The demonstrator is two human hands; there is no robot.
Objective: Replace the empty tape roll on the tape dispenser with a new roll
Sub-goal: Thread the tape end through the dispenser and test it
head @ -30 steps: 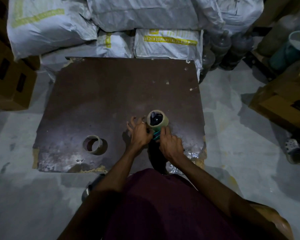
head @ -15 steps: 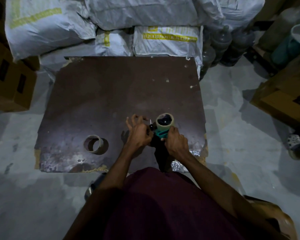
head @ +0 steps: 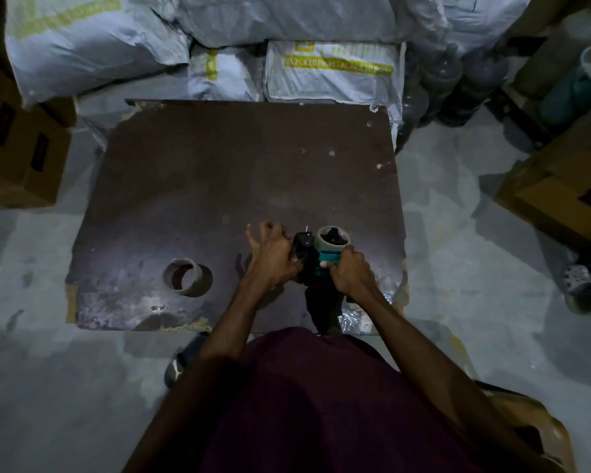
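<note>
A teal and black tape dispenser (head: 323, 259) is held above the near right part of a dark brown board (head: 219, 172). A tan tape roll (head: 332, 237) sits on its hub, open side facing up. My right hand (head: 350, 273) is closed around the teal body from the right. My left hand (head: 273, 254) presses against the dispenser's black front end, with its outer fingers spread. A bare cardboard core (head: 182, 276) lies on the board to the left, apart from both hands.
White sacks (head: 321, 70) are stacked behind the board. Cardboard boxes stand at the left (head: 17, 148) and right (head: 560, 186). Dark water jugs (head: 437, 93) sit at the back right. Crumpled silvery wrap (head: 352, 319) lies at the board's near right corner.
The dispenser with its roll has shifted slightly right and turned, showing its black front end. My left hand has moved onto that end. The cardboard core has not moved.
</note>
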